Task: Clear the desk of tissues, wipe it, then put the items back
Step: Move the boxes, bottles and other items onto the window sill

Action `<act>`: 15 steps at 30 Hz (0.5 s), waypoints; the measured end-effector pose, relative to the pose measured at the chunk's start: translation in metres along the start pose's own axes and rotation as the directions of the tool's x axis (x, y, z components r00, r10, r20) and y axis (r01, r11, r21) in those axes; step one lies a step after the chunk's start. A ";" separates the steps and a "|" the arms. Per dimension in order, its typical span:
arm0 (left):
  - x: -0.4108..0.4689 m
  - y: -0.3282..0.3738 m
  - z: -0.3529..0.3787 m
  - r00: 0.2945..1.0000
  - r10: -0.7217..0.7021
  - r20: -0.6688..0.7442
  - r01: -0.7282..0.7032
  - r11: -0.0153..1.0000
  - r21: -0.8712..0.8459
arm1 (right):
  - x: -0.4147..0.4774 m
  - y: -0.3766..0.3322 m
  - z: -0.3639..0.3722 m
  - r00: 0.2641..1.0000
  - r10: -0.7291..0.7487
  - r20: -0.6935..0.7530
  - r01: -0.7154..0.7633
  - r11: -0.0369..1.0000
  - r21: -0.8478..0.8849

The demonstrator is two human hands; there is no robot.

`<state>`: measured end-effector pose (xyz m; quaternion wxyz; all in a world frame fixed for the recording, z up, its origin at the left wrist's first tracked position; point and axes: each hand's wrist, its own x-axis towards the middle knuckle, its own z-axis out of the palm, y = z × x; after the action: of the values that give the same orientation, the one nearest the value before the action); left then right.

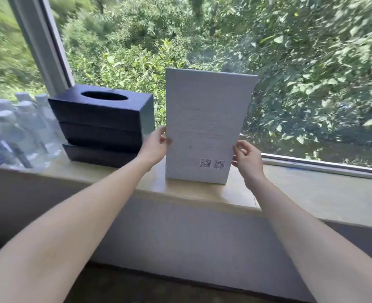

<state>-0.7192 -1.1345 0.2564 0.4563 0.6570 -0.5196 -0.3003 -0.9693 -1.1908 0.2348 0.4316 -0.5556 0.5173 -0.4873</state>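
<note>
A white printed card (204,127) is gripped at its side edges by the left hand (155,145) and right hand (247,159), upright on the window ledge (193,191), just beside a dark tissue box (103,119); clear bottles (21,130) stand further left.

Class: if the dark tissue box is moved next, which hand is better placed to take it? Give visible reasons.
Probably the left hand: it grips the left edge of the white card, right beside the tissue box. The right hand is on the card's far edge.
</note>
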 end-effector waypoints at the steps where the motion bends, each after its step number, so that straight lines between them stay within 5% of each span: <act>1: -0.005 0.003 0.001 1.000 -0.005 -0.008 0.006 1.000 0.011 | -0.001 0.001 -0.002 1.000 0.000 0.022 0.001 1.000 -0.013; 7: -0.022 0.011 0.009 0.997 -0.082 0.004 0.081 0.983 0.162 | -0.011 0.005 -0.008 0.986 0.004 0.164 0.014 0.994 -0.109; 15: -0.038 0.005 0.012 0.989 -0.147 0.012 0.138 0.951 0.276 | -0.016 0.010 -0.018 0.991 0.064 0.114 -0.019 0.934 -0.356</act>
<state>-0.7423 -1.1017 0.2527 0.3294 0.7448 -0.5146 -0.2681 -0.9886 -1.1754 0.2262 0.3661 -0.6423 0.5803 -0.3416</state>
